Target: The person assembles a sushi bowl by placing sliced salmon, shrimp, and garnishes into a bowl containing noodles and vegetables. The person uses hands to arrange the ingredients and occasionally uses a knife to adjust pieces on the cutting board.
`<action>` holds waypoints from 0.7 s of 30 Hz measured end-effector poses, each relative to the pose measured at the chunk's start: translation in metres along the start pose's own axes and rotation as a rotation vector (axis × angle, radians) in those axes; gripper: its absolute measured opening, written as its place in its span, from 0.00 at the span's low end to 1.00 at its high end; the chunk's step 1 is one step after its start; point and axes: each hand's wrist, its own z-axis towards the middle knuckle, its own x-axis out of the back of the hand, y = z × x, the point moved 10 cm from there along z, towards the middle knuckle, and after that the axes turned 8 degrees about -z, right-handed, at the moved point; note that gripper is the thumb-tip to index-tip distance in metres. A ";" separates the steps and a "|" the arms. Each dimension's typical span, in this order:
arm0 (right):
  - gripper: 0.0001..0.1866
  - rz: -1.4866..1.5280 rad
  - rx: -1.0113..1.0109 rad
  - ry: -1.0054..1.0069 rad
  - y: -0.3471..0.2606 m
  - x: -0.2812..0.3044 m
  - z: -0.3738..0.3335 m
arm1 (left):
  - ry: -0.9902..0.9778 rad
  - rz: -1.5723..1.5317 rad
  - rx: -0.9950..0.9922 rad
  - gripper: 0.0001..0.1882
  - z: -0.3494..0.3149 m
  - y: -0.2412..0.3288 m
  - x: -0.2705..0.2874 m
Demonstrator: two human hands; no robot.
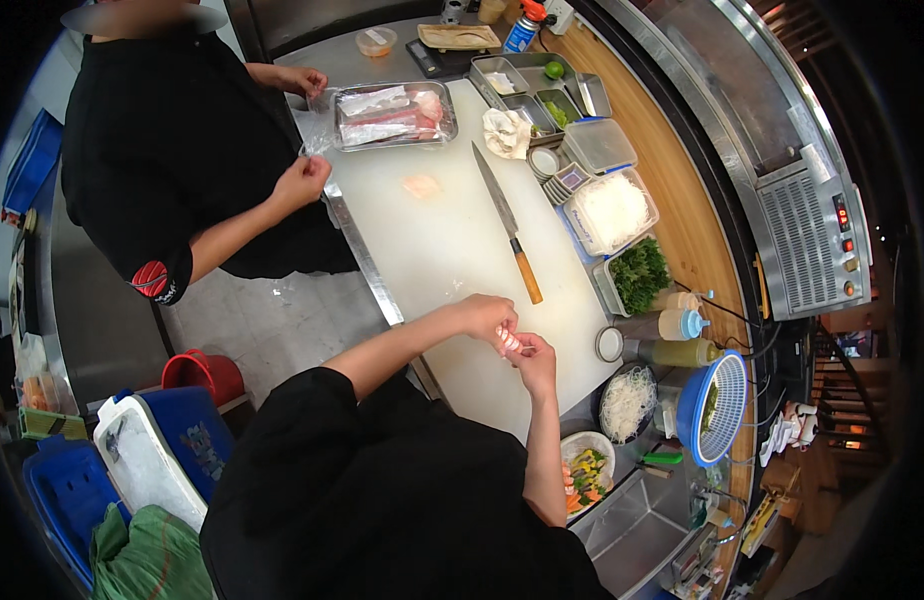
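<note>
A cooked shrimp (509, 341), orange and white striped, is held above the white cutting board (392, 250). My left hand (484, 317) wraps its fingers around it from one side. My right hand (536, 366) pinches at its other end, close against the left; fine detail between the fingertips is too small to tell. Beyond my hands lies a long knife (522, 262) with a wooden handle, its blade pointing away. A pale thin slice, seemingly of fish (422, 186), rests farther up the board.
At far left a co-worker's hands (302, 180) hold plastic film by a metal tray (449, 120) of fish. Along the right stand a tub of white shreds (614, 212), green herbs (639, 275), squeeze bottles (679, 324), a blue colander (694, 405), a vegetable bowl (609, 445) and a sink (632, 530).
</note>
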 end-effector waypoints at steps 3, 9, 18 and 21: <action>0.13 -0.042 0.011 0.008 -0.002 -0.002 0.001 | 0.066 0.058 -0.037 0.21 -0.005 0.001 -0.001; 0.12 0.025 0.030 0.071 -0.001 -0.002 0.000 | 0.102 -0.005 -0.095 0.17 -0.002 -0.002 -0.009; 0.14 -0.067 0.121 0.101 -0.004 0.000 -0.002 | 0.034 0.047 -0.055 0.15 0.005 -0.002 -0.012; 0.15 -0.097 0.083 0.075 -0.010 0.001 -0.005 | 0.056 0.003 -0.131 0.16 -0.001 0.004 -0.007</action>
